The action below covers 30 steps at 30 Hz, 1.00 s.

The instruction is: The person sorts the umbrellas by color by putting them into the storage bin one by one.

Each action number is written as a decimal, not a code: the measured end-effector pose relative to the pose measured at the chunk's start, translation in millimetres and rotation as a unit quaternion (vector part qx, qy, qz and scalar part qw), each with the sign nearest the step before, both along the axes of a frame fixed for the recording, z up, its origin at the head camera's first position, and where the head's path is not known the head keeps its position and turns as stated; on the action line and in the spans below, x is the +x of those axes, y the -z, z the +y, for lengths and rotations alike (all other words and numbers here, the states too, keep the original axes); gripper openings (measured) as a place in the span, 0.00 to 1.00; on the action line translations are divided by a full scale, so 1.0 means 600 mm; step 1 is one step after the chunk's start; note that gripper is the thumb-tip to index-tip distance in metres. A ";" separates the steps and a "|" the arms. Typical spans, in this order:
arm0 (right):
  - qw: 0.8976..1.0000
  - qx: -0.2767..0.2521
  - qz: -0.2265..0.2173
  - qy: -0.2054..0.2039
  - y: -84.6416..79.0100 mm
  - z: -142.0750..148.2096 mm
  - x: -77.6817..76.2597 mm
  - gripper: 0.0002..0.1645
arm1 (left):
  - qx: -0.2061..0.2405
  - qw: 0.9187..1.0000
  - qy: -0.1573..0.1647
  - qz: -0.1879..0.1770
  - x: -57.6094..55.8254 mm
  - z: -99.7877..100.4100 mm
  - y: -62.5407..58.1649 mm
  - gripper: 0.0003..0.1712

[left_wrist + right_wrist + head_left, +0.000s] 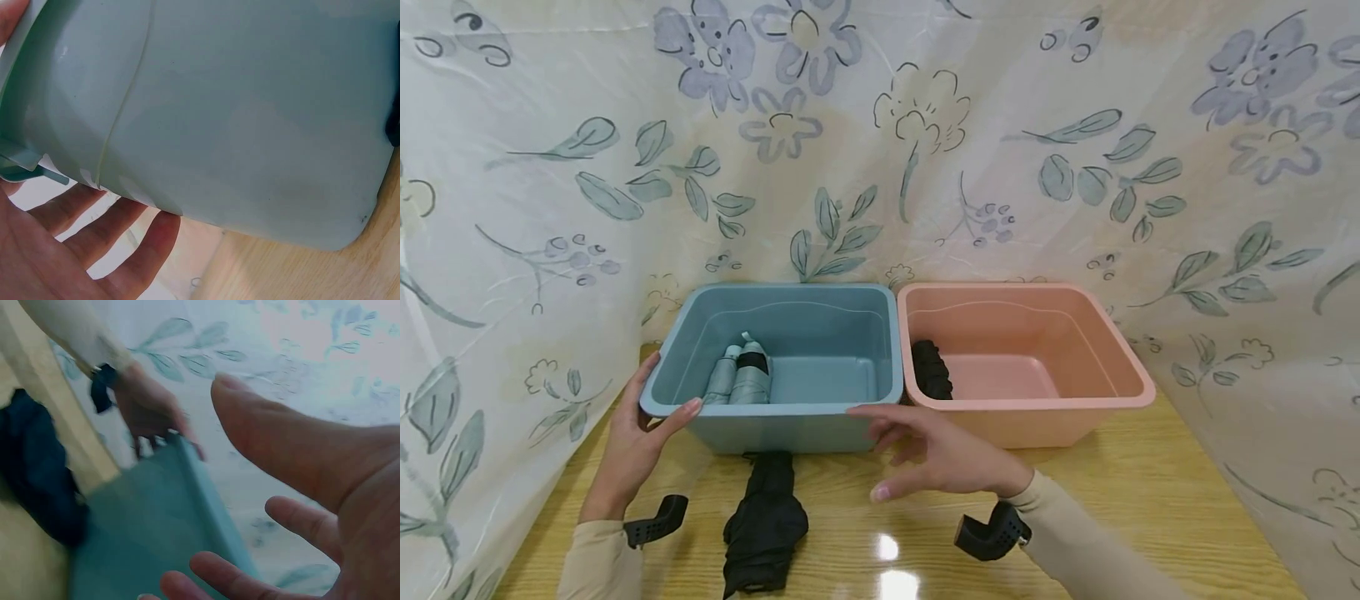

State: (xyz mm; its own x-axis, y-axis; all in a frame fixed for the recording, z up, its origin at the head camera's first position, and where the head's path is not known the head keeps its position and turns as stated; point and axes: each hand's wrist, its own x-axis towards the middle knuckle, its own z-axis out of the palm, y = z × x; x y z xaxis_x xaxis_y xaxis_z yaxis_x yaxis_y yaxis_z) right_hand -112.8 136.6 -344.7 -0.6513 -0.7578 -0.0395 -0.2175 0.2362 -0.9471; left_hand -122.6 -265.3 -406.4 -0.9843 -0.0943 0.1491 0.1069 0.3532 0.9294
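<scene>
My left hand (627, 454) grips the front left corner of the blue bin (820, 411), thumb on the rim and fingers along its end wall. In the left wrist view, the fingers (153, 247) lie against the outside of that wall. By the bin's front right corner is my right hand (943, 454), fingers spread and holding nothing, its index finger at the rim. Two light blue folded umbrellas (750, 379) lie side by side in the blue bin's left part, one with a black band. On the table before it lies a black, loosely folded umbrella (765, 529).
A pink bin (1037, 406) stands right beside the blue one, with a black rolled bundle (932, 371) against its left wall. Both bins stand on a wooden table (1150, 500). A flower-patterned sheet (985, 167) hangs behind them and along the sides.
</scene>
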 end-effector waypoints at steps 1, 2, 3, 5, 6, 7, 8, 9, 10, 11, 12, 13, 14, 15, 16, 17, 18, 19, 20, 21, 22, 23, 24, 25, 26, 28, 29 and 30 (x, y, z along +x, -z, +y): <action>1.000 0.000 -0.007 -0.006 0.011 -0.009 0.002 0.46 | 0.000 1.000 0.000 0.000 0.000 0.000 0.000 0.53; 1.000 -0.001 -0.013 -0.010 0.022 -0.018 0.005 0.46 | 0.001 1.000 0.000 0.000 -0.001 0.000 0.000 0.53; 1.000 0.000 -0.021 -0.012 0.034 -0.028 0.007 0.45 | 0.001 1.000 0.000 0.000 -0.001 0.000 0.000 0.53; 0.999 0.003 -0.035 -0.013 0.056 -0.049 0.010 0.45 | 0.000 1.000 0.000 -0.001 -0.001 0.000 0.000 0.53; 0.999 0.004 -0.043 -0.012 0.067 -0.059 0.012 0.44 | 0.000 1.000 0.000 -0.001 -0.001 0.000 0.000 0.53; 0.999 0.004 -0.051 -0.009 0.077 -0.070 0.012 0.44 | 0.000 1.000 -0.001 -0.002 -0.001 -0.001 0.000 0.53; 0.998 0.003 -0.060 -0.006 0.087 -0.080 0.013 0.44 | 0.000 1.000 -0.001 -0.002 -0.001 -0.001 0.000 0.53; 0.998 0.002 -0.069 -0.002 0.097 -0.090 0.013 0.44 | 0.000 1.000 -0.002 -0.002 -0.001 -0.001 0.000 0.53; 0.997 0.001 -0.075 0.002 0.105 -0.100 0.013 0.44 | -0.001 1.000 -0.003 -0.002 -0.001 -0.002 0.000 0.53; 0.997 0.000 -0.080 0.005 0.114 -0.110 0.013 0.44 | -0.002 1.000 -0.003 -0.002 -0.001 -0.002 0.000 0.53; 0.997 -0.001 -0.082 0.008 0.122 -0.119 0.012 0.44 | -0.002 1.000 -0.004 -0.003 -0.002 -0.002 -0.001 0.53; 0.997 -0.001 -0.081 0.011 0.129 -0.128 0.012 0.44 | -0.004 1.000 -0.004 -0.003 -0.002 -0.002 0.000 0.53; 0.997 0.000 -0.082 0.012 0.136 -0.136 0.011 0.45 | -0.005 1.000 -0.005 -0.004 -0.002 -0.002 0.000 0.53; 0.997 0.001 -0.079 0.013 0.143 -0.144 0.009 0.45 | -0.006 1.000 -0.005 -0.005 -0.002 -0.002 -0.001 0.53; 0.997 0.003 -0.075 0.013 0.149 -0.151 0.008 0.46 | -0.006 1.000 -0.005 -0.005 -0.003 -0.002 -0.001 0.53; 0.997 0.007 -0.072 0.011 0.154 -0.158 0.007 0.46 | -0.006 1.000 -0.005 -0.005 -0.003 -0.002 -0.001 0.53; 0.997 0.010 -0.070 0.009 0.158 -0.165 0.005 0.47 | -0.007 1.000 -0.005 -0.005 -0.003 -0.002 -0.001 0.53; 0.997 0.013 -0.071 0.009 0.163 -0.172 0.004 0.47 | -0.008 1.000 -0.005 -0.005 -0.003 -0.002 -0.001 0.53; 0.997 0.016 -0.072 0.008 0.167 -0.178 0.003 0.47 | -0.008 1.000 -0.005 -0.004 -0.004 -0.001 -0.001 0.53; 0.997 0.018 -0.073 0.006 0.170 -0.185 0.002 0.46 | -0.008 1.000 -0.005 -0.003 -0.004 -0.001 -0.002 0.53; 0.997 0.022 -0.074 0.005 0.173 -0.191 0.001 0.46 | -0.010 1.000 -0.005 -0.002 -0.004 -0.001 -0.001 0.53; 0.997 0.025 -0.073 0.006 0.176 -0.197 0.001 0.46 | -0.011 1.000 -0.005 -0.002 -0.005 -0.001 -0.001 0.53; 0.997 0.027 -0.073 0.007 0.179 -0.203 0.001 0.46 | -0.012 1.000 -0.005 -0.001 -0.005 -0.001 -0.001 0.53; 0.997 0.032 -0.074 0.011 0.182 -0.209 0.001 0.46 | -0.012 1.000 -0.004 0.000 -0.005 -0.001 -0.002 0.53; 0.996 0.038 -0.074 0.016 0.183 -0.214 0.002 0.46 | -0.012 1.000 -0.004 0.000 -0.005 0.000 -0.002 0.53; 0.995 0.053 -0.073 0.032 0.186 -0.225 0.003 0.46 | -0.013 1.000 -0.004 0.000 -0.004 0.000 -0.002 0.53; 0.995 0.062 -0.074 0.040 0.186 -0.230 0.005 0.45 | -0.013 1.000 -0.004 0.001 -0.004 0.000 -0.002 0.53; 0.993 0.071 -0.074 0.050 0.186 -0.234 0.007 0.46 | -0.013 1.000 -0.004 0.002 -0.005 0.001 -0.002 0.53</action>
State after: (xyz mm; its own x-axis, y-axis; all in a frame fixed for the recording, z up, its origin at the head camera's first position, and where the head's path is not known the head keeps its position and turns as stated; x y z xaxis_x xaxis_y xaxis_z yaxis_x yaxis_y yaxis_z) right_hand -108.7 -3.8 -456.2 -0.7017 -0.6698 -0.2428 -0.0474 0.3840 -0.9221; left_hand -125.3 -265.0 -405.4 -0.9829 -0.0976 0.1562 0.1085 0.3789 0.9191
